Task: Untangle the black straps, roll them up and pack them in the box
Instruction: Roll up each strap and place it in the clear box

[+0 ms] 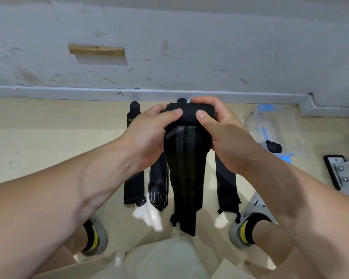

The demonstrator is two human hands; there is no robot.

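Head view looks down on two raised hands over a beige floor. The left hand (149, 133) and the right hand (226, 133) each curl round one end of a black woven strap with dull grey stripes (186, 178). Both thumbs press side by side on its rolled top, probably so the coil cannot spring loose. Its unrolled tail hangs toward six o'clock, free to feed into the roll.

Three more straps lie flat and parallel on the floor, seemingly kept apart so they do not tangle: a black strap with yellow lettering (133, 158) at eight o'clock of the hands, a black strap with white line pattern (158, 188) at seven, and a plain black strap (227, 184) at five.

At three o'clock, within the right hand's reach, stands a clear plastic box with blue latches (278, 125), open, with one small black roll (273, 147) inside. Rolling looks to be the step in hand, and most of the packing is not yet done.
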